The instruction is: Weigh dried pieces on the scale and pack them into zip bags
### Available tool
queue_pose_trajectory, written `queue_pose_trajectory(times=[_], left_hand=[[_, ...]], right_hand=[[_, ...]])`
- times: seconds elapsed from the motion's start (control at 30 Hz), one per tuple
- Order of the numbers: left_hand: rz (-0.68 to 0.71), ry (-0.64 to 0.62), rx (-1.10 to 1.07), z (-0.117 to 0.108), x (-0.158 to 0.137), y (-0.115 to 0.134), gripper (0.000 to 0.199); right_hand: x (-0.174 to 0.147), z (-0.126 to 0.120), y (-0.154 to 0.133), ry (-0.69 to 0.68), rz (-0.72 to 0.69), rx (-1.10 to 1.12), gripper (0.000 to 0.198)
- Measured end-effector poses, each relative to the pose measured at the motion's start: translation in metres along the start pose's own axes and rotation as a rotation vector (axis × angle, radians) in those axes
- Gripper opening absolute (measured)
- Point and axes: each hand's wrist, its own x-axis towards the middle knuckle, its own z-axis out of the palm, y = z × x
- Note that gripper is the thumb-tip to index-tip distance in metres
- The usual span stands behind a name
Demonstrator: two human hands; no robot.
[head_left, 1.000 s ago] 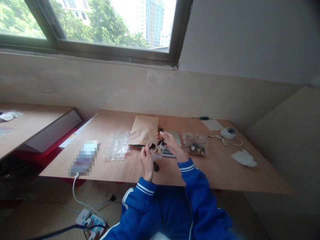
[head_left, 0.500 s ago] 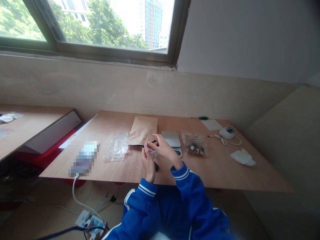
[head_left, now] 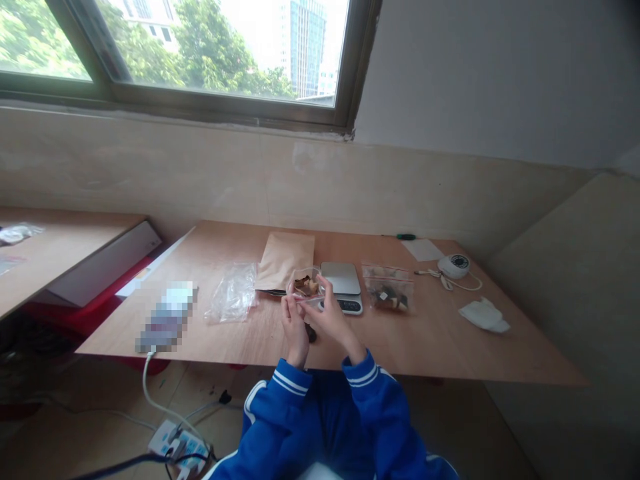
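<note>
Both hands are on a small clear zip-lock bag that holds brown and tan dried pieces. My left hand pinches its near edge, where a reddish zip line shows. My right hand grips the same edge from the right, with fingers raised along the bag's side. Just behind the bag lies a brown paper bag. A kitchen scale with a silver plate stands to the right of the bag. Beneath the hands, a small dark piece rests on the table, partly hidden.
A second zip-lock bag with dark pieces lies right of the scale. Farther right are a white camera with its cable and a crumpled white cloth. Clear plastic bags and a blurred-out phone on a cable lie left.
My right hand has come down from over the bag to its near edge on the right. The bag's contents and the scale's front now show more fully.
</note>
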Motion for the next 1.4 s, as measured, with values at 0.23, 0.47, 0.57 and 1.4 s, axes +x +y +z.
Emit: queue_pose_trajectory(times=[0.23,0.47,0.57,1.4], left_hand=[[0.275,-0.045,0.353,-0.02,0.003,0.013,0.044],[0.192,-0.013,0.364,-0.036,0.031,0.012,0.034],[0.14,-0.163,0.414,-0.041,0.04,0.015,0.032],[0.166,-0.137,0.408,-0.022,0.01,0.037,0.029]], right_hand=[[0.002,-0.007,-0.005,-0.002,0.108,0.407,0.04],[-0.005,-0.011,-0.005,0.033,0.119,0.56,0.029],[-0.005,-0.014,-0.004,-0.025,0.129,0.522,0.029],[-0.01,-0.011,0.003,0.556,0.148,0.265,0.04]])
